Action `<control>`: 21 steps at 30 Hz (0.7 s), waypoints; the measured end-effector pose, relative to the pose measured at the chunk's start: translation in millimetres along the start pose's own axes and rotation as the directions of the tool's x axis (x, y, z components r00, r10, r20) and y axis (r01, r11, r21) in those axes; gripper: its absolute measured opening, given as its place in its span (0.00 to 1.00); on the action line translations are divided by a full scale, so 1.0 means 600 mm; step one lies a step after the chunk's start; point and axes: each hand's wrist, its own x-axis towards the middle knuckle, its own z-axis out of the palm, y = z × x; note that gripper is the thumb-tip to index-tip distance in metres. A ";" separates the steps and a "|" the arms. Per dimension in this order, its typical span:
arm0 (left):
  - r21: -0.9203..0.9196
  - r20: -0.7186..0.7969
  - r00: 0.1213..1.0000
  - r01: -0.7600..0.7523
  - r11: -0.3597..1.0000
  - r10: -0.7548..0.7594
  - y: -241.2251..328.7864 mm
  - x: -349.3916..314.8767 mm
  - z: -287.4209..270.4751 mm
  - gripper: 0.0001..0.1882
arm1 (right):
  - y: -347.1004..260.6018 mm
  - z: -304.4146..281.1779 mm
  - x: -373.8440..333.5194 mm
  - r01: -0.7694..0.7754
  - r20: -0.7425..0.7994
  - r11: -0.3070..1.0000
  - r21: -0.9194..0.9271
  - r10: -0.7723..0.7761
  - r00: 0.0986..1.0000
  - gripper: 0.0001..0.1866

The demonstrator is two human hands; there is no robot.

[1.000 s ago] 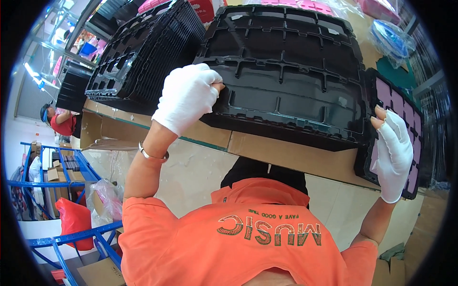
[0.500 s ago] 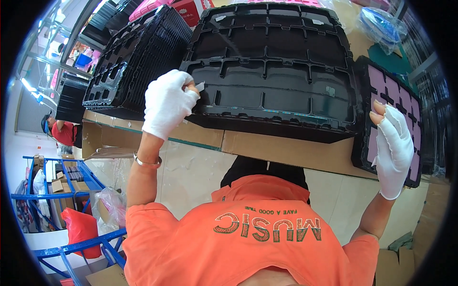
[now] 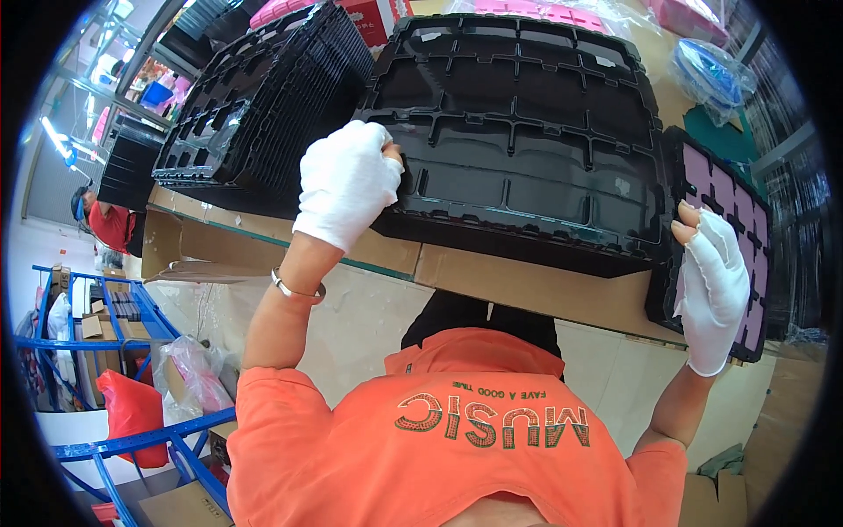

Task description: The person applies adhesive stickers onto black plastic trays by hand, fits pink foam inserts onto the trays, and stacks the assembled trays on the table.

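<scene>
A stack of black plastic trays with moulded compartments stands in front of me on the table. My left hand, in a white glove with bare fingertips, is closed at the stack's near left corner. Whatever its fingers pinch is hidden behind the glove. At the right, my right hand, gloved the same way, hovers by a black tray with pink-purple compartments. Its fingers are stretched out, the bare thumb and fingertip slightly apart, and nothing shows between them. Small pale patches lie on the top black tray.
A tall stack of black trays stands to the left. Behind are a red box, pink trays and a blue roll in clear wrap. Blue shelving is at lower left; a person in red stands far left.
My left hand has moved right against the stack's corner; the small pale piece at its fingertips is now hidden. My right hand has dropped slightly nearer. The view has shifted a little.
</scene>
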 end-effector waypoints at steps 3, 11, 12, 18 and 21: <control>0.080 -0.086 0.995 -0.037 0.996 0.044 -0.002 -0.007 0.009 0.07 | 0.004 -0.003 -0.005 -0.043 0.004 0.999 0.016 0.043 0.999 0.26; -0.076 -0.199 0.975 0.084 0.994 -0.098 -0.015 -0.041 0.003 0.06 | -0.008 0.011 -0.001 0.030 0.016 0.998 -0.055 -0.029 0.999 0.23; -0.249 -0.231 0.952 0.139 0.958 -0.199 -0.025 -0.041 -0.001 0.05 | -0.004 0.008 -0.001 0.019 0.000 0.998 -0.051 -0.019 1.000 0.22; -0.771 0.126 0.856 0.403 0.494 -0.502 -0.036 -0.040 -0.054 0.08 | 0.012 -0.002 -0.008 -0.006 -0.005 0.998 -0.058 0.006 1.000 0.22; -0.403 -0.322 0.942 -0.048 0.914 -0.092 -0.046 -0.035 -0.023 0.06 | 0.010 0.009 -0.005 -0.020 -0.011 0.999 -0.025 0.020 1.000 0.23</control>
